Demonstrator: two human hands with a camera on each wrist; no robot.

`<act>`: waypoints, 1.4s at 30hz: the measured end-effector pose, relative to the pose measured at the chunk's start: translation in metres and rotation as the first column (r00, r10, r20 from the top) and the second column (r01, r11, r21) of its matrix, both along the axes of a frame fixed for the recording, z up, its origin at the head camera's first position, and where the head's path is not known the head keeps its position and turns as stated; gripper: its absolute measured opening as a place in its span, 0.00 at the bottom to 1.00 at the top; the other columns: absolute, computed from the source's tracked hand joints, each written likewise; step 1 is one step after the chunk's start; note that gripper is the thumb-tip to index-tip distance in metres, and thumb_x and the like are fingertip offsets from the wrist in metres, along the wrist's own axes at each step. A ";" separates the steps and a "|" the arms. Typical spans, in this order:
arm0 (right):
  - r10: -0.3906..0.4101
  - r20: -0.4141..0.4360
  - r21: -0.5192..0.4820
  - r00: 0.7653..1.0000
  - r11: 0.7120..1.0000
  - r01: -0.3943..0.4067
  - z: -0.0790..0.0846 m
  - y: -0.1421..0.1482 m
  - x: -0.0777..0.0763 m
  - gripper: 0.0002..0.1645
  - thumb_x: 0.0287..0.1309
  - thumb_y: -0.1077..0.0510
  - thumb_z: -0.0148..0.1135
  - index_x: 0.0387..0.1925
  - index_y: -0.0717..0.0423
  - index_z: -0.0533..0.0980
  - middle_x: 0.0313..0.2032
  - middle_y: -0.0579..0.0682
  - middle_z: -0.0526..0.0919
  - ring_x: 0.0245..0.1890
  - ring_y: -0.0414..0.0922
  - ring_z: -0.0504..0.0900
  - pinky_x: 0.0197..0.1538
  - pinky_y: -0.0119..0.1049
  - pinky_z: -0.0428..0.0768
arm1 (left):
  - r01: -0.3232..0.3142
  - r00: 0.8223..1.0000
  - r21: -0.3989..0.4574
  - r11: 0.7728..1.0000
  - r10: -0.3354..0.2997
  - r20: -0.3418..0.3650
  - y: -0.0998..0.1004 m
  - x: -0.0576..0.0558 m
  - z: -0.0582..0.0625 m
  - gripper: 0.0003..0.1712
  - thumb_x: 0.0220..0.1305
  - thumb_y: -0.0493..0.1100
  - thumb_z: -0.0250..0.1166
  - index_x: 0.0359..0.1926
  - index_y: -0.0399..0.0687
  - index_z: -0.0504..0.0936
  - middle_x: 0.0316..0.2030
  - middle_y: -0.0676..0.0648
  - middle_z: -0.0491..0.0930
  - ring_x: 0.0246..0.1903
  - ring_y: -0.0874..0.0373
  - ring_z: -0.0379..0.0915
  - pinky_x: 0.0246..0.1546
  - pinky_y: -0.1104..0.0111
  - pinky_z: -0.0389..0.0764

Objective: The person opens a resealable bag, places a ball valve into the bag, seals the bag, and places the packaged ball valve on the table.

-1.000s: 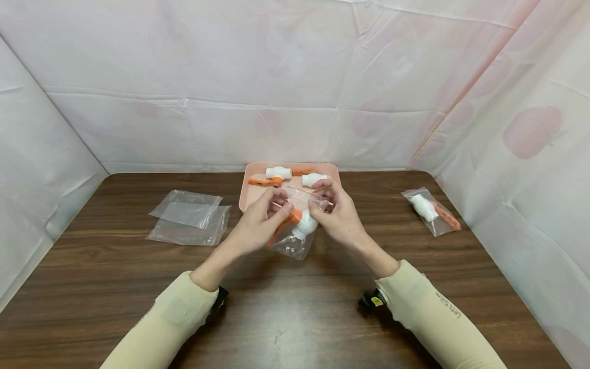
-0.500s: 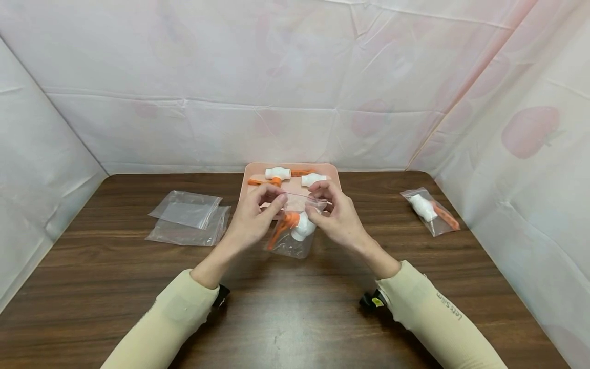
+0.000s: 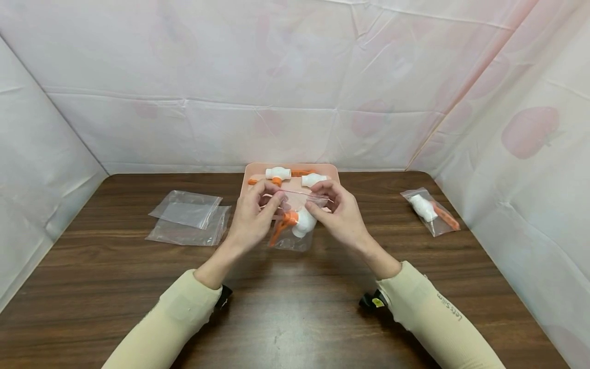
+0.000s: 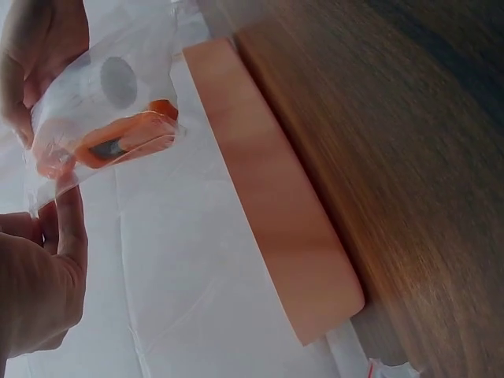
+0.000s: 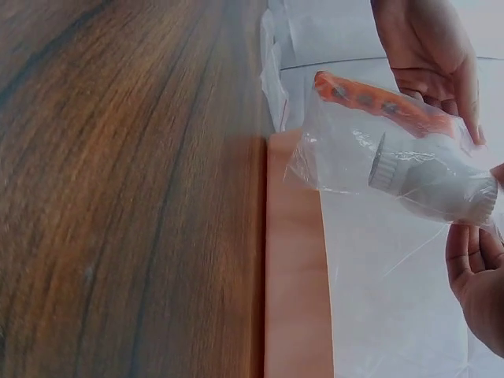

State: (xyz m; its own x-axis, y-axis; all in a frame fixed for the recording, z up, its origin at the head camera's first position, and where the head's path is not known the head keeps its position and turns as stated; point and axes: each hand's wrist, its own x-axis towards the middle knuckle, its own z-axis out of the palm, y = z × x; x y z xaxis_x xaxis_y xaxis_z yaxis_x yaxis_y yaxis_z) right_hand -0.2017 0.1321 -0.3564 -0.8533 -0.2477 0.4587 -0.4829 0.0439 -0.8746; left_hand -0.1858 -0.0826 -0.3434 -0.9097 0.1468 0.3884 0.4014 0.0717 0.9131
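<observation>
A clear zip-lock bag point(image 3: 291, 245) hangs between both hands, its mouth held along the red-lined seal strip. Inside it lies a white ball valve point(image 3: 304, 223) with an orange lever handle, seen also as a ball valve point(image 5: 433, 181) through the plastic in the right wrist view. My left hand point(image 3: 251, 215) pinches the left part of the bag's mouth between thumb and fingers. On the other side, my right hand point(image 3: 340, 212) pinches the right top corner. The bag is above the front of a pink tray point(image 3: 329, 168), where more white-and-orange ball valves point(image 3: 278, 173) lie.
Two flat clear zip-lock bags point(image 3: 189, 218) overlap on the wooden table point(image 3: 295, 318) at the left. A bagged ball valve point(image 3: 430, 211) lies at the right. A pale fabric curtain point(image 3: 221, 102) encloses the table's back and sides.
The bag's mouth, gaping a second ago, now forms a nearly straight line. My left hand has shifted slightly along the bag's top; my right hand has barely moved.
</observation>
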 end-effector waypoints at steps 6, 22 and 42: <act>0.008 0.055 -0.035 0.998 0.999 -0.006 0.000 0.001 -0.001 0.18 0.62 0.69 0.69 0.50 0.70 0.74 0.45 0.58 0.81 0.45 0.44 0.81 0.48 0.31 0.81 | -0.027 0.999 -0.008 1.000 0.027 -0.040 0.001 0.000 0.001 0.05 0.75 0.34 0.61 0.42 0.33 0.78 0.38 0.38 0.79 0.32 0.46 0.84 0.31 0.62 0.87; 0.061 0.154 -0.136 0.986 0.990 -0.040 -0.002 0.005 -0.004 0.10 0.69 0.69 0.61 0.47 0.76 0.76 0.39 0.54 0.83 0.38 0.43 0.83 0.45 0.37 0.84 | -0.081 0.996 0.022 0.997 0.081 -0.030 -0.003 -0.001 0.001 0.07 0.76 0.35 0.60 0.43 0.32 0.77 0.34 0.36 0.79 0.28 0.51 0.83 0.28 0.61 0.87; 0.016 0.111 -0.152 0.994 0.988 0.001 -0.001 0.004 -0.005 0.08 0.69 0.71 0.61 0.42 0.79 0.77 0.35 0.52 0.87 0.34 0.43 0.85 0.42 0.40 0.86 | -0.053 0.999 0.051 0.997 0.053 0.009 -0.001 -0.001 0.002 0.06 0.76 0.34 0.59 0.44 0.31 0.76 0.30 0.34 0.82 0.26 0.53 0.83 0.28 0.60 0.87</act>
State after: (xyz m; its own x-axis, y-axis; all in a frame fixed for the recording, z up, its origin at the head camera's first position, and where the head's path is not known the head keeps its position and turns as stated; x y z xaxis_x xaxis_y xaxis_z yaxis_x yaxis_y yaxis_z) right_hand -0.2069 0.1365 -0.3575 -0.8998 -0.1893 0.3931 -0.3814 -0.0964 -0.9194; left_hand -0.1872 -0.0836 -0.3413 -0.9186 0.0783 0.3873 0.3914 0.0456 0.9191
